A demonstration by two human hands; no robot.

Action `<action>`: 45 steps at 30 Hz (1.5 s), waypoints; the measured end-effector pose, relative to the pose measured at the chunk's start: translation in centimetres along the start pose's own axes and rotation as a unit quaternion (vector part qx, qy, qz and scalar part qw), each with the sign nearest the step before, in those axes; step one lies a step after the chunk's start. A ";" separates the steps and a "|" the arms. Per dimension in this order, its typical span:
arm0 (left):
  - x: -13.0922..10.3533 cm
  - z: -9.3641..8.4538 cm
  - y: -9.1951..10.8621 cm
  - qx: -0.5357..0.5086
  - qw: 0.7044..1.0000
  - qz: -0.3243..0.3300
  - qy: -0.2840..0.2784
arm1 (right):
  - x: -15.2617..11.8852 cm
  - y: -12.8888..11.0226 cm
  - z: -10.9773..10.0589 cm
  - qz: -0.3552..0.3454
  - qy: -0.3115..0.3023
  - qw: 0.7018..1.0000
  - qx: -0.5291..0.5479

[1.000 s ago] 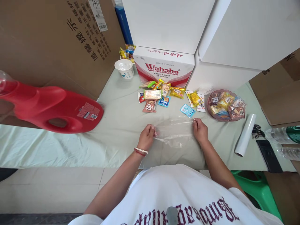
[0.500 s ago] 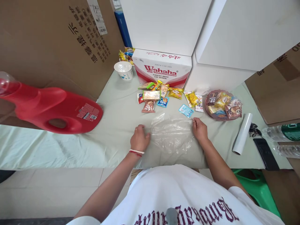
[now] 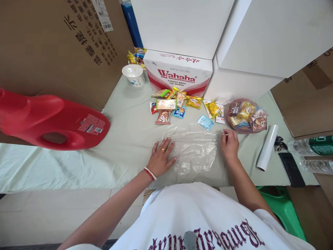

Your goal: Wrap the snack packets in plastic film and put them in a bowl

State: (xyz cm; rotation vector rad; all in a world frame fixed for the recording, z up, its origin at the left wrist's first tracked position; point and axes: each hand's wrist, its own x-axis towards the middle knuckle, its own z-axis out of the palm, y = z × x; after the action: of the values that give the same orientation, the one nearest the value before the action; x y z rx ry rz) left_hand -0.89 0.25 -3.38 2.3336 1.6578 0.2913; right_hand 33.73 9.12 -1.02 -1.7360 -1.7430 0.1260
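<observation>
A clear, wrinkled plastic bag (image 3: 196, 152) lies flat on the light green cloth in front of me. My left hand (image 3: 161, 158) rests palm down on the bag's left side, fingers spread. Just beyond the bag's right edge is my right hand (image 3: 230, 144), its fingers loosely curled and nothing visible in them. Ahead of the bag lie a blue sachet (image 3: 205, 122), a brown-wrapped snack (image 3: 163, 117), a pale snack packet (image 3: 166, 104) and several other small packets. A pink clear bowl (image 3: 246, 129) full of wrapped snacks stands beyond my right hand.
A large red jug (image 3: 65, 121) lies at the left. The white paper cup (image 3: 134, 75) and Wahaha carton (image 3: 179, 74) stand at the back. To the right are a white roll (image 3: 267, 147), keys (image 3: 280, 144), a black phone (image 3: 291, 169) and plastic bottles (image 3: 318, 146).
My left hand has opened and moved onto the bag, pressing flat. My right hand has let go of the bag's right edge and shifted slightly right. The view has turned a little.
</observation>
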 end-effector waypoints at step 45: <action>-1.3 0.1 0.5 -0.037 0.999 -0.003 -0.009 | 5.9 -9.0 -1.1 -0.236 -0.208 0.947 0.056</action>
State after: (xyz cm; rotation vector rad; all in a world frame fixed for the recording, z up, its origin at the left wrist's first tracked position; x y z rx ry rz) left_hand -0.84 -1.10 -3.34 2.2716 1.6172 0.3240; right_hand 27.20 13.13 6.63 -1.2233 -2.3614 0.3930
